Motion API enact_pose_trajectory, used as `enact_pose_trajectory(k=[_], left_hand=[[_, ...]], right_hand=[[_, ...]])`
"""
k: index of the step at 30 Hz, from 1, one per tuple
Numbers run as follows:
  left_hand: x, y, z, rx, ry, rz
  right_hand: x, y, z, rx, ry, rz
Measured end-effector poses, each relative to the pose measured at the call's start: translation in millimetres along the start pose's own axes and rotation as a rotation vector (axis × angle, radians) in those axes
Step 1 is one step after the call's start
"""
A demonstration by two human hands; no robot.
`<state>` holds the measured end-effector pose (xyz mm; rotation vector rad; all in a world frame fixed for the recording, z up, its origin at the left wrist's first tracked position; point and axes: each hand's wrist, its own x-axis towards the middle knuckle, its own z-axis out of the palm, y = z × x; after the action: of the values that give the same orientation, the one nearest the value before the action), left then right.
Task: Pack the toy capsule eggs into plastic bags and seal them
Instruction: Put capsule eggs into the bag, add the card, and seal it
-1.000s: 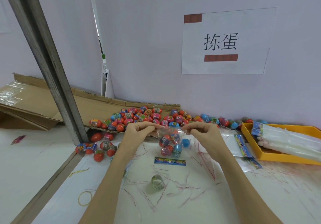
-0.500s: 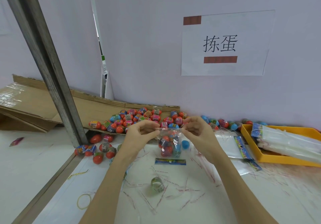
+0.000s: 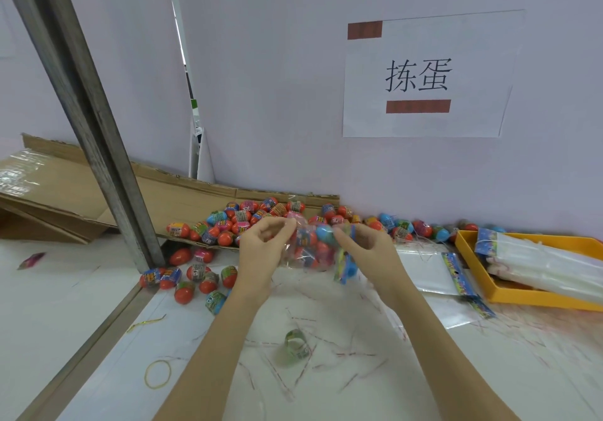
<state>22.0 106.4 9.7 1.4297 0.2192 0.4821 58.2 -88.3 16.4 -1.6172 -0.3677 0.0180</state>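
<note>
One clear plastic bag point(image 3: 310, 251) was filled with several capsule eggs and held above the table point(image 3: 424, 371) between both hands, so the filling of this bag looked done and its closing was the step in hand. The left hand point(image 3: 261, 251) had its fingers point(image 3: 287, 224) pinched on the bag's upper left corner; the right hand point(image 3: 368, 251) had its fingers point(image 3: 341, 234) pressed together on the printed header strip point(image 3: 346, 257) at the bag's right side (whether the seal had taken, I cannot tell). Much was left: a heap of loose eggs point(image 3: 248, 218) lay behind the hands against the cardboard point(image 3: 163, 192), with more scattered to the left. Empty bags point(image 3: 434, 270) lay flat to the right, beside a yellow tray point(image 3: 470, 251) holding a bundle of them. The held bag was crumpled and bulging, eggs red and blue inside.
</note>
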Motion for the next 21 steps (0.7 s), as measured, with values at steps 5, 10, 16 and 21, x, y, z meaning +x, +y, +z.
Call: enact_pose_trajectory(k=[5, 10, 16, 21], left_hand=[[0.3, 4.0, 1.2, -0.02, -0.044, -0.071], [-3.5, 5.6, 2.9, -0.028, -0.069, -0.043], [-2.3, 4.6, 1.8, -0.097, -0.066, -0.04], [-5.3, 8.8, 4.2, -0.095, -0.128, -0.058]], right_hand=[[1.6, 2.4, 3.8, 0.144, 0.044, 0.088], [0.7, 1.9, 4.0, 0.112, 0.06, -0.004], [5.8, 5.9, 4.7, 0.051, 0.276, -0.117], [5.0, 4.1, 9.2, 0.04, 0.29, -0.136]])
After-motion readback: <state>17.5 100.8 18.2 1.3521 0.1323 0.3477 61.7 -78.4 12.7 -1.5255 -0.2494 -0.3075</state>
